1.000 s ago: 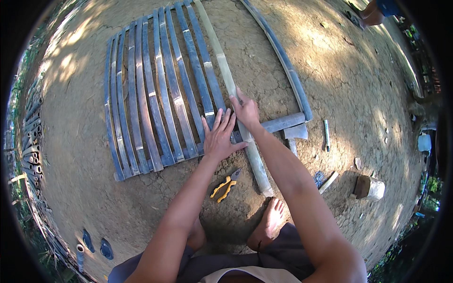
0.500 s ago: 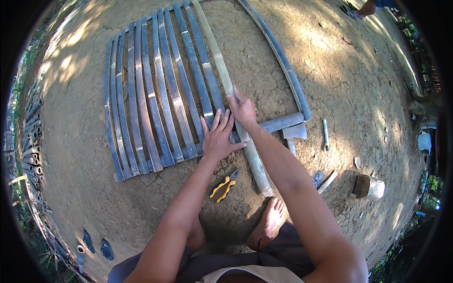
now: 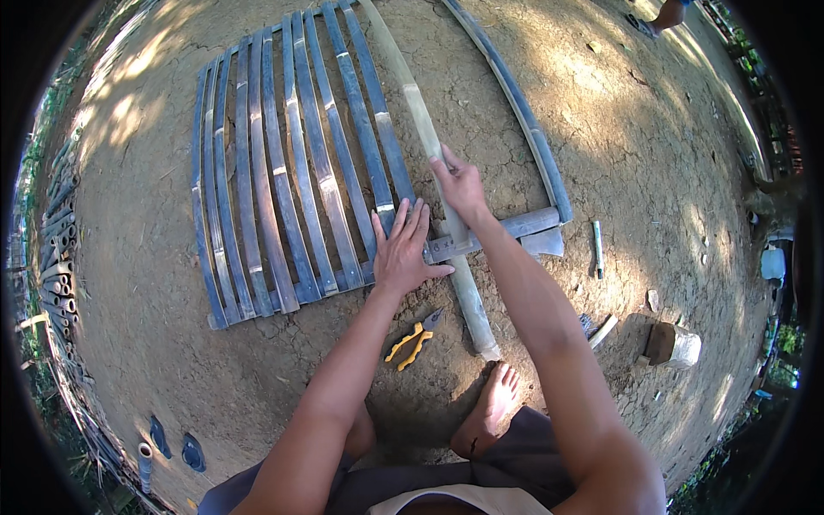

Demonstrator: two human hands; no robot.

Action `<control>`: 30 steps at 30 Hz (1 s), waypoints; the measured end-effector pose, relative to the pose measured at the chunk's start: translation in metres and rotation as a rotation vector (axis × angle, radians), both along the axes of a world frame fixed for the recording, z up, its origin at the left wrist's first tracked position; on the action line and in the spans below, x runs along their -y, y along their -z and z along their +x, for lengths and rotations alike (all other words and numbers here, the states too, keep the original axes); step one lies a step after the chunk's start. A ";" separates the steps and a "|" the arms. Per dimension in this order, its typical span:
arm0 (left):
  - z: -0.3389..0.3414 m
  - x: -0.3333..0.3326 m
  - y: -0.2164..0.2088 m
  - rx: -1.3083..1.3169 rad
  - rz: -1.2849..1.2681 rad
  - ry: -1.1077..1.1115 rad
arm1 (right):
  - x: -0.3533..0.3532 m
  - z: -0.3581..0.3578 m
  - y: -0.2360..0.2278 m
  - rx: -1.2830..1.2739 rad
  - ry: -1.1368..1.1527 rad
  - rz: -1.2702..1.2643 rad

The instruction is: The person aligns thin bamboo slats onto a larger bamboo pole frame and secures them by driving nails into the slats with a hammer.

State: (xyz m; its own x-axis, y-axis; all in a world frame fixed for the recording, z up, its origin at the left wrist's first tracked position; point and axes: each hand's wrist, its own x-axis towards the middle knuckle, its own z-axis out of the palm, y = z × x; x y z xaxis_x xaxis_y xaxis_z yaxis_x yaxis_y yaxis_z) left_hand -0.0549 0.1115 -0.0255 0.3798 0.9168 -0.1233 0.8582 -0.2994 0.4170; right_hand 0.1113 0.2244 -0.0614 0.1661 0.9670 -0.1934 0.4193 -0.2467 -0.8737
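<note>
A frame of dark bamboo slats [image 3: 330, 184] lies on the ground, fixed across a bamboo crossbar [image 3: 525, 225]. My left hand [image 3: 403, 257] rests on the slat ends and crossbar, fingers spread, holding nothing. Just right of it, my right hand [image 3: 461, 189] is closed around a pale bamboo slat [image 3: 421, 112], which runs away from me to the far side. The slat's near end lies over the crossbar, beside dark marks on it. A separate round-looking bamboo piece [image 3: 472, 309] extends from under the crossbar toward my right foot.
Yellow-handled pliers [image 3: 414, 339] lie in front of me. An axe-like blade [image 3: 542, 242] sits against the crossbar, partly behind my forearm. Farther right are a short green stick [image 3: 597, 249] and a block [image 3: 672, 345]. Sandals [image 3: 193, 452] lie lower left; a person's leg [image 3: 665, 17] shows top right.
My right hand has shifted slightly right and away, bringing the pale slat rightward. Its near end now shows over the crossbar, and dark marks are uncovered. My left hand stays nearly in place.
</note>
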 end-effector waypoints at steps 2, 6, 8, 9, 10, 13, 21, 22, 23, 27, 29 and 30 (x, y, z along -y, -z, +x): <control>0.000 -0.001 -0.004 -0.009 -0.004 -0.014 | -0.010 0.012 -0.013 -0.003 -0.023 0.000; 0.004 -0.002 -0.007 -0.040 -0.073 -0.004 | -0.018 0.030 -0.021 0.020 -0.027 -0.005; 0.004 -0.003 -0.006 -0.056 -0.079 0.002 | -0.018 0.031 -0.024 0.025 -0.027 -0.021; 0.002 -0.004 -0.006 -0.068 -0.080 0.000 | -0.016 0.026 -0.025 0.023 -0.027 -0.023; 0.001 -0.003 -0.006 -0.080 -0.081 -0.003 | -0.013 0.021 -0.027 0.021 -0.028 -0.025; 0.003 -0.003 -0.005 -0.022 -0.047 0.002 | -0.010 0.016 -0.019 0.007 -0.019 -0.024; 0.004 -0.001 -0.004 0.001 -0.015 -0.007 | -0.005 0.005 -0.003 0.088 -0.018 -0.058; 0.005 -0.002 -0.004 -0.004 -0.020 -0.003 | -0.005 0.008 -0.003 0.083 -0.019 -0.070; 0.004 -0.002 -0.004 -0.008 -0.024 -0.005 | -0.006 0.008 -0.005 0.082 -0.028 -0.064; 0.000 -0.002 -0.003 -0.013 -0.026 -0.010 | -0.010 0.015 -0.012 0.094 -0.042 -0.035; 0.001 -0.002 -0.004 -0.012 -0.028 -0.008 | -0.010 0.016 -0.009 0.101 -0.031 0.000; 0.004 -0.003 -0.005 -0.012 -0.032 -0.006 | -0.007 0.014 -0.004 0.101 -0.020 0.026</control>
State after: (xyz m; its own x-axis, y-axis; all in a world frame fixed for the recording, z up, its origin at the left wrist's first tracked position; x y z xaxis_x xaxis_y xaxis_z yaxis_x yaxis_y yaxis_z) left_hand -0.0513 0.1144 -0.0201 0.3728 0.9145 -0.1574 0.8648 -0.2809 0.4162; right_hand 0.1252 0.2314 -0.0575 0.1639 0.9749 -0.1509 0.5105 -0.2147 -0.8326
